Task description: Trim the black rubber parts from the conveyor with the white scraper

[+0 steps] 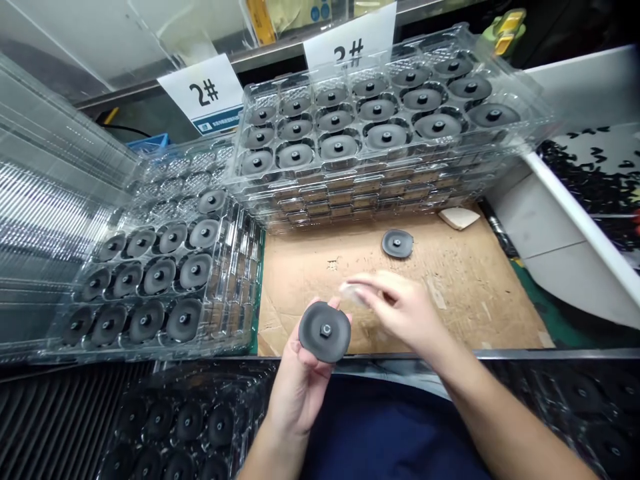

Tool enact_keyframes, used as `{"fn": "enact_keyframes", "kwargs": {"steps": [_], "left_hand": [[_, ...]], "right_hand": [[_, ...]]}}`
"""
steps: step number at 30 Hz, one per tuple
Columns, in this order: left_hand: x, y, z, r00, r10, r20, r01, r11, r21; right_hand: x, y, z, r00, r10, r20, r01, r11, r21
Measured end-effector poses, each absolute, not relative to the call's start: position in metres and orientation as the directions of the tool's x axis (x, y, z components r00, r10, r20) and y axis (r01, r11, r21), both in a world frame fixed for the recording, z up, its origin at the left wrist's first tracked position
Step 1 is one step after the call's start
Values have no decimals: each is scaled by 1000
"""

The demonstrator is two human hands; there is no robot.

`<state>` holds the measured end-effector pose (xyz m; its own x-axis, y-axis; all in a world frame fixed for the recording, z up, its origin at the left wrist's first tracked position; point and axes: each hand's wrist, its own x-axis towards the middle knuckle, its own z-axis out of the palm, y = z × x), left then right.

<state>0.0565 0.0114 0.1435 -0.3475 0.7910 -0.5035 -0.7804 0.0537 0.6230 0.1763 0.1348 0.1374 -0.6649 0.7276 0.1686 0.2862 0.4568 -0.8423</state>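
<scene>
At far left, a clear plastic tray (237,280) holds dark discs in rows, one to a pocket, with a "2#" card (203,93) standing behind it.

The left hand (300,390) is at the near edge of a sheet of cardboard (465,300), palm toward the camera, and its fingers (335,303) curl up behind a disc (320,331), holding it tilted with the face showing. The disc is dark grey, matte and rounded-square, with a raised central hub and a small nut-like centre.

Just beside it, the right hand (403,310) hangs over the cardboard, blurred. Its fingertips (373,283) are pinched narrow on a pale translucent scrap (353,293), whose material cannot be told.

Beyond that hand, a second disc (397,243) lies flat on the cardboard, and behind it rises a stack of clear trays (390,193), the top one full of discs, with a second "2#" card (350,47) at the back.

Further right is a heap of small black parts (590,173) – too small to tell what they are.
</scene>
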Motion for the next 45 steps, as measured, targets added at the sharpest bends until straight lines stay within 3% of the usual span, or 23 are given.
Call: {"fn": "enact_keyframes", "kwargs": {"steps": [6,10,13,15,16,18,20,24,29,32,35,38,40,43,45], "left_hand": [[55,10,145,-313,850,-424,-793,12,609],[59,14,147,-299,859,-415,-799,12,601],[64,18,151,-300,851,-432,-783,38,620],[66,20,154,-316,833,-454,-768,57,639],[66,20,155,-333,820,-464,-759,59,649],[66,19,155,-373,786,-493,-749,57,660],[65,18,155,-405,756,-514,-749,48,660],[66,19,151,-375,764,-525,-767,63,638],[61,21,149,-358,774,-523,-793,43,607],[58,22,150,-334,784,-524,-813,42,581],[59,24,150,-331,789,-518,-816,36,577],[63,26,149,-335,801,-495,-809,25,587],[65,26,148,-346,811,-472,-800,8,600],[65,24,149,-326,833,-447,-797,12,604],[63,23,150,-319,834,-449,-801,16,598]], "right_hand": [[199,121,85,-703,710,54,356,416,-837],[204,115,113,-635,771,50,387,374,-843],[198,121,160,-549,799,247,278,453,-847],[193,123,184,-635,625,454,70,632,-772],[190,124,191,-683,540,492,14,683,-730],[187,123,197,-769,483,420,80,724,-685],[185,121,197,-762,549,343,205,707,-677],[184,121,189,-687,602,407,78,618,-783],[197,131,143,-672,740,38,267,290,-919],[205,129,104,-621,783,-32,349,240,-906],[205,124,94,-609,792,-38,372,243,-896],[195,119,127,-526,850,29,340,242,-909],[186,115,158,-503,843,190,237,346,-908],[176,109,190,-640,637,430,17,571,-821],[172,108,198,-770,510,383,-32,569,-822]]}}
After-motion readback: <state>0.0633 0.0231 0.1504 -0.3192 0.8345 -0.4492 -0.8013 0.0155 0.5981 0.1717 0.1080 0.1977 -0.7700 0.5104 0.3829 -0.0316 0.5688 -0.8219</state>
